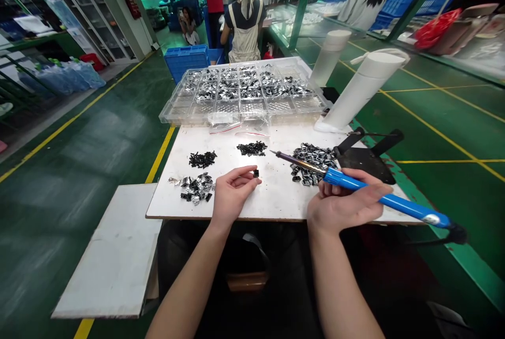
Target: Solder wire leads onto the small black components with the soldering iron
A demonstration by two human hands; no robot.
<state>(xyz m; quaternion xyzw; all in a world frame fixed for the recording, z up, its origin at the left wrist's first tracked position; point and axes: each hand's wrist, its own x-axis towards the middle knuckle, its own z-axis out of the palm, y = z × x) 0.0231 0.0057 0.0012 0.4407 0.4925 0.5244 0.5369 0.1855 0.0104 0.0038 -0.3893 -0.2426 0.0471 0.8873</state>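
Observation:
My left hand (235,192) pinches a small black square part (256,173) between thumb and fingertips, just above the white tabletop. In my right hand (349,202) is a blue-handled soldering iron (351,181), its metal tip pointing left toward the small part but apart from it. Beyond the hands lie a pile of tiny black pieces (251,148) and, farther left, a second black pile (202,159). Beside my left hand is a heap of silver and black pieces (196,187). Under the iron's shaft spreads a larger pile of shiny dark pieces (313,157).
A clear compartment tray (244,105) with shiny parts stands at the table's back, small plastic bags (252,126) before it. Two white cylinders (361,92) and a black stand (365,163) are on the right. A white board (108,255) sits lower left. Several people are beyond.

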